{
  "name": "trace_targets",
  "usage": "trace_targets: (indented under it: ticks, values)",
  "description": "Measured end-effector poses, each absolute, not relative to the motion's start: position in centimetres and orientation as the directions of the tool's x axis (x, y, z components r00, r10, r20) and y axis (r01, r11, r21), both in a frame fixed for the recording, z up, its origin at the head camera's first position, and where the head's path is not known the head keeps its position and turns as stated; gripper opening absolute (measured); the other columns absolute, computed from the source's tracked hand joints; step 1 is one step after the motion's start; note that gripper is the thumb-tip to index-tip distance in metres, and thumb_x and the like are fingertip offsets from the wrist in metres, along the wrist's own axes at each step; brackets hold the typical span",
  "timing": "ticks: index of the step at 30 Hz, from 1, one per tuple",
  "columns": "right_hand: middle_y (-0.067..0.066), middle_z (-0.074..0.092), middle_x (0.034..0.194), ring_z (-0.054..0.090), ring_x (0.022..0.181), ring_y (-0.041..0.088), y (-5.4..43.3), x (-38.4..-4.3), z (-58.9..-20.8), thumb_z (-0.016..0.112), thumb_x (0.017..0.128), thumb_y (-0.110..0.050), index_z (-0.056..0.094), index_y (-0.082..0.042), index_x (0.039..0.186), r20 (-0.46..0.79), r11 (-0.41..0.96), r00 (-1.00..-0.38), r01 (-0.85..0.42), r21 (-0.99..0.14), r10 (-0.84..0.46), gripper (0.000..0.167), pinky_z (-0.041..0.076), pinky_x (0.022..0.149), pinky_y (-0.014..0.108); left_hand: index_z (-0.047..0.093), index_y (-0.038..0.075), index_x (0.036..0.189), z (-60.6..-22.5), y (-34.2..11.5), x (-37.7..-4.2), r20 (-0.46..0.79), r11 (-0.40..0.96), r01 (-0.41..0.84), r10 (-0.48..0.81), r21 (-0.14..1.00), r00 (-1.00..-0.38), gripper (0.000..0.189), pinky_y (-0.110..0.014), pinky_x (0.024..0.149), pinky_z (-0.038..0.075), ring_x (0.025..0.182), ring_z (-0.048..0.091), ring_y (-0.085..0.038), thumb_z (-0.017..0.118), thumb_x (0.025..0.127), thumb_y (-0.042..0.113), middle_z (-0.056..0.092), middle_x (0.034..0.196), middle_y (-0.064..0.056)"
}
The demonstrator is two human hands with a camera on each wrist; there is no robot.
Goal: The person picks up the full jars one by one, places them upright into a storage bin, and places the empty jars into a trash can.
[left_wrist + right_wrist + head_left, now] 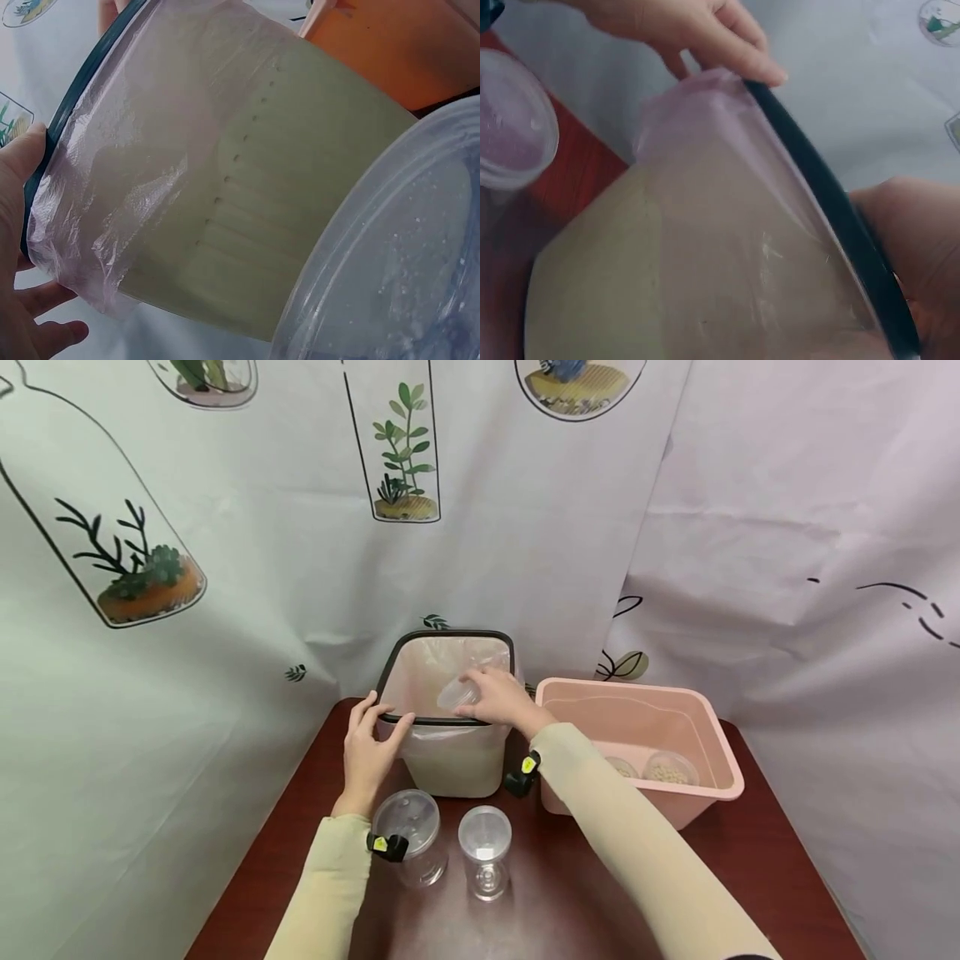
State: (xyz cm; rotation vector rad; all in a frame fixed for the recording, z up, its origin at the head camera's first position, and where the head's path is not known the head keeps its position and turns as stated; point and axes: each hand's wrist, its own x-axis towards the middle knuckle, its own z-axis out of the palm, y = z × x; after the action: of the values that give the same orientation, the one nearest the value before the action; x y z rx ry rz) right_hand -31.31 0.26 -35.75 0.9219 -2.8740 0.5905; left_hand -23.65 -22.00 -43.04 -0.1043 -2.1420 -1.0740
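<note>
A trash bin (pixel 453 764) with a dark rim and a thin pinkish liner (pixel 150 165) stands at the back of the table. My left hand (pixel 367 752) grips the bin's front-left corner, its thumb in front and fingers round the side. Over the bin's opening, my right hand (pixel 498 697) pinches a clear plastic cup (pixel 453 695), partly hidden by the fingers and the rim. In the right wrist view the rim hides most of that hand. Two clear containers are in front of the bin: a wide lidded jar (pixel 408 817) below my left wrist and a narrower one (pixel 485 835).
Right of the bin is a pink plastic tub (pixel 716 752), holding round clear containers (pixel 670 768) with pale small pieces inside. The right forearm passes over its near-left side. A printed cloth backdrop (pixel 510 543) hangs behind the dark red table (pixel 570 893).
</note>
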Motion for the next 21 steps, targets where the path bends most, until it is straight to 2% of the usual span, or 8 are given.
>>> trace_targets:
  ticks: [5, 9, 12, 21]
  values:
    - [0.005, 0.057, 0.125, 0.049, 0.118, 0.024, 0.0, -31.7, -35.5, 0.070, 0.079, -0.043, 0.058, -0.016, 0.122, 0.094, 0.771, -0.827, -0.552, -0.317, -0.554, 0.052, 0.028, 0.102, 0.045, 0.066, 0.005, 0.102, -43.1, -21.8, -23.6, 0.635, 0.639, 0.373, -0.239, 0.672, -0.734, 0.038, -0.046, 0.096, 0.037, 0.124, 0.043, -0.025, 0.073, 0.079, 0.035, 0.047, 0.133, -0.010]
    - [0.010, 0.049, 0.134, 0.042, 0.125, 0.027, 0.2, -31.7, -35.6, 0.070, 0.081, -0.038, 0.059, -0.015, 0.121, 0.091, 0.765, -0.827, -0.550, -0.336, -0.555, 0.048, 0.026, 0.103, 0.046, 0.067, 0.006, 0.100, -43.1, -21.7, -23.6, 0.634, 0.641, 0.369, -0.242, 0.673, -0.734, 0.037, -0.046, 0.096, 0.036, 0.124, 0.043, -0.026, 0.074, 0.079, 0.035, 0.047, 0.132, -0.011]
    - [0.014, 0.045, 0.137, 0.040, 0.126, 0.029, 0.4, -31.6, -35.6, 0.069, 0.083, -0.035, 0.059, -0.014, 0.121, 0.128, 0.746, -0.817, -0.567, -0.349, -0.562, 0.045, 0.027, 0.103, 0.047, 0.067, 0.005, 0.099, -43.0, -21.6, -23.6, 0.639, 0.644, 0.372, -0.242, 0.669, -0.730, 0.036, -0.047, 0.096, 0.036, 0.123, 0.044, -0.027, 0.074, 0.079, 0.034, 0.048, 0.131, -0.012]
    - [0.010, 0.053, 0.123, 0.048, 0.114, 0.025, 1.5, -30.4, -35.9, 0.068, 0.085, -0.027, 0.060, -0.011, 0.120, 0.350, 0.614, -0.769, -0.639, -0.464, -0.536, 0.039, 0.038, 0.094, 0.043, 0.067, 0.004, 0.097, -42.9, -21.7, -23.7, 0.650, 0.633, 0.393, -0.237, 0.667, -0.722, 0.034, -0.047, 0.097, 0.035, 0.123, 0.044, -0.027, 0.076, 0.077, 0.031, 0.048, 0.130, -0.013]
